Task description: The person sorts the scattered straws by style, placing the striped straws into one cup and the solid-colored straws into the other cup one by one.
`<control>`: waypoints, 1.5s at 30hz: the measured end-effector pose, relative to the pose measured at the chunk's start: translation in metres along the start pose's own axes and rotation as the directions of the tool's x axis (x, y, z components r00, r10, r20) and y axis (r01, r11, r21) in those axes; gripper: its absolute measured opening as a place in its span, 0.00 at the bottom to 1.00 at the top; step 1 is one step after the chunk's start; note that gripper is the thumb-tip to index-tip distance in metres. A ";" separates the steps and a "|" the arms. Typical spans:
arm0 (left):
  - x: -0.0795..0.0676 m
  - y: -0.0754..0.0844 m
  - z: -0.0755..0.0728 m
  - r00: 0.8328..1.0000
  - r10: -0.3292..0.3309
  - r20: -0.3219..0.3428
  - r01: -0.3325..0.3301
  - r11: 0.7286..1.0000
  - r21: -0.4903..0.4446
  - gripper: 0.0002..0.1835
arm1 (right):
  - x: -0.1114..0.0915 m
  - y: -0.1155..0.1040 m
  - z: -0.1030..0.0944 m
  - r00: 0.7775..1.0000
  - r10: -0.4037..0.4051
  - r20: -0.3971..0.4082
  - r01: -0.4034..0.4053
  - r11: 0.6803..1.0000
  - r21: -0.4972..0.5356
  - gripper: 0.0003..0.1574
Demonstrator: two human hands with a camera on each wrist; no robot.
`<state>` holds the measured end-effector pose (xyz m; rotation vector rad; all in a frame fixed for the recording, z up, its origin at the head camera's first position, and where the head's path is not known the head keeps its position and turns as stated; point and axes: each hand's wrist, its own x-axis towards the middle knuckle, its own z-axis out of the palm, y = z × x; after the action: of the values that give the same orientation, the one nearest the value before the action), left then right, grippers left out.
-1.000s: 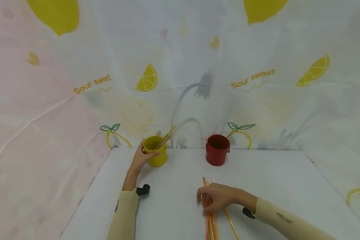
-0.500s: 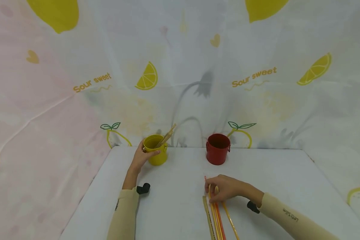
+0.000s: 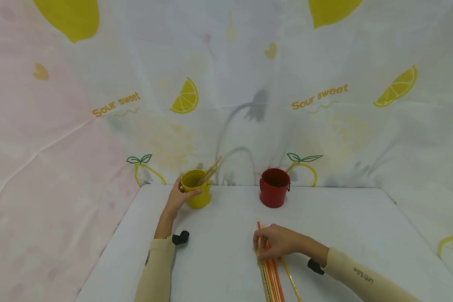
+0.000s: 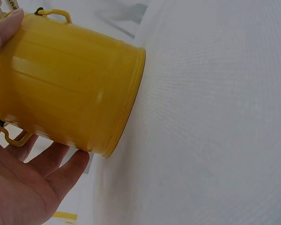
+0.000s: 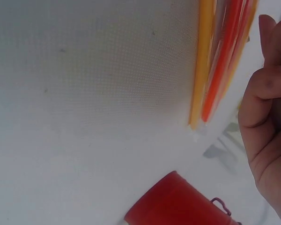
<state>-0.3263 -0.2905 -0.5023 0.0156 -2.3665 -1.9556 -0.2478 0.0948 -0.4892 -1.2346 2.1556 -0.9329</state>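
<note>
Several straws (image 3: 273,281) are lying beneath the right hand (image 3: 281,242), its hold unclear.
The left hand (image 3: 178,198) is gripping a yellow bucket (image 3: 199,200); only the left wrist view is showing far fingertips (image 4: 79,161).

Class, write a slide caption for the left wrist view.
Left hand gripping a yellow bucket with two small loop handles.
</note>
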 end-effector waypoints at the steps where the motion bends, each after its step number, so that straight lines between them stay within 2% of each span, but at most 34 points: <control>1: 0.000 0.000 0.000 1.000 -0.001 0.002 0.001 1.000 -0.001 0.52 | 0.000 -0.001 0.001 1.000 0.007 -0.002 -0.007 1.000 -0.001 0.15; 5: 0.000 0.000 0.000 1.000 -0.014 0.019 0.014 1.000 -0.014 0.52 | 0.001 -0.003 0.004 0.998 0.057 -0.005 -0.057 0.998 -0.019 0.16; 9: -0.009 0.018 0.000 0.999 -0.024 0.040 0.025 1.000 -0.005 0.51 | 0.003 -0.004 0.007 0.994 0.109 -0.004 -0.110 0.994 -0.018 0.18; 10: -0.010 0.018 0.000 0.999 -0.020 0.037 0.020 1.000 -0.001 0.51 | 0.004 -0.004 0.008 0.993 0.115 -0.006 -0.115 0.993 -0.025 0.19; 13: -0.009 0.014 0.000 1.000 -0.001 0.020 0.001 1.000 0.009 0.51 | 0.005 -0.005 0.012 0.991 0.132 -0.015 -0.133 0.990 -0.045 0.19; 16: -0.002 0.000 0.000 1.000 0.007 -0.002 -0.007 1.000 0.008 0.52 | 0.006 -0.006 0.017 0.988 0.153 -0.031 -0.154 0.987 -0.051 0.18; 24: -0.002 0.002 0.001 1.000 0.004 0.002 -0.004 1.000 0.006 0.52 | 0.005 -0.008 0.024 0.969 0.244 -0.037 -0.241 0.968 0.062 0.16; 28: -0.004 0.009 0.000 0.999 -0.028 0.018 0.028 1.000 -0.002 0.52 | 0.007 -0.013 0.025 0.953 0.298 -0.057 -0.294 0.953 0.067 0.16; 31: -0.011 0.022 0.000 0.999 -0.039 0.029 0.039 0.999 0.000 0.52 | 0.008 -0.017 0.026 0.941 0.328 -0.077 -0.325 0.944 0.049 0.17; 35: -0.020 0.034 0.001 0.999 -0.036 0.032 0.036 0.999 0.017 0.51 | 0.008 -0.023 0.027 0.938 0.334 -0.095 -0.333 0.943 0.025 0.17; 42: -0.022 0.035 0.002 0.999 -0.029 0.040 0.028 0.999 0.016 0.50 | 0.011 -0.028 0.029 0.920 0.380 -0.098 -0.383 0.924 -0.005 0.16; 45: -0.020 0.034 0.002 0.999 -0.018 0.043 0.018 1.000 0.008 0.50 | 0.011 -0.030 0.029 0.920 0.377 -0.109 -0.382 0.924 -0.027 0.17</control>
<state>-0.3050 -0.2814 -0.4697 -0.0043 -2.4090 -1.9739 -0.2166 0.0647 -0.4863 -0.7560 2.3939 -0.7934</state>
